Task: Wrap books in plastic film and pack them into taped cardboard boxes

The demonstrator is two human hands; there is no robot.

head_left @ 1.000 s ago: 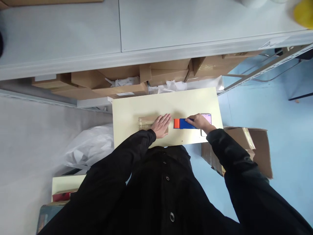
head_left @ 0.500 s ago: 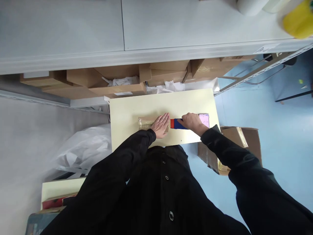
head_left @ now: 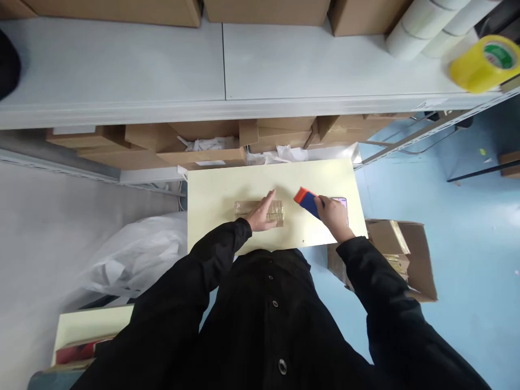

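A small brown package wrapped in shiny clear tape (head_left: 277, 209) lies on the pale yellow tabletop (head_left: 211, 184). My left hand (head_left: 261, 215) is over its middle, fingers stretched out and thumb apart, hiding part of the package; whether it touches cannot be told. To the right, my right hand (head_left: 332, 215) is closed around a flat blue object with an orange end (head_left: 309, 203). That object is tilted, its orange end pointing up and left, apart from the package. A phone (head_left: 343, 202) lies partly hidden behind my right hand.
A grey shelf (head_left: 162, 70) spans the far side, bearing white rolls (head_left: 410, 38) and a yellow tape roll (head_left: 475, 67). Cardboard boxes (head_left: 199, 157) stand beneath it. An open carton (head_left: 422, 260) is on the floor at right; a white plastic bag (head_left: 138, 254) at left.
My right hand has lifted and tilted the blue object away from the package's right end. My left hand has turned from lying flat on the package to a raised pose with the thumb apart.
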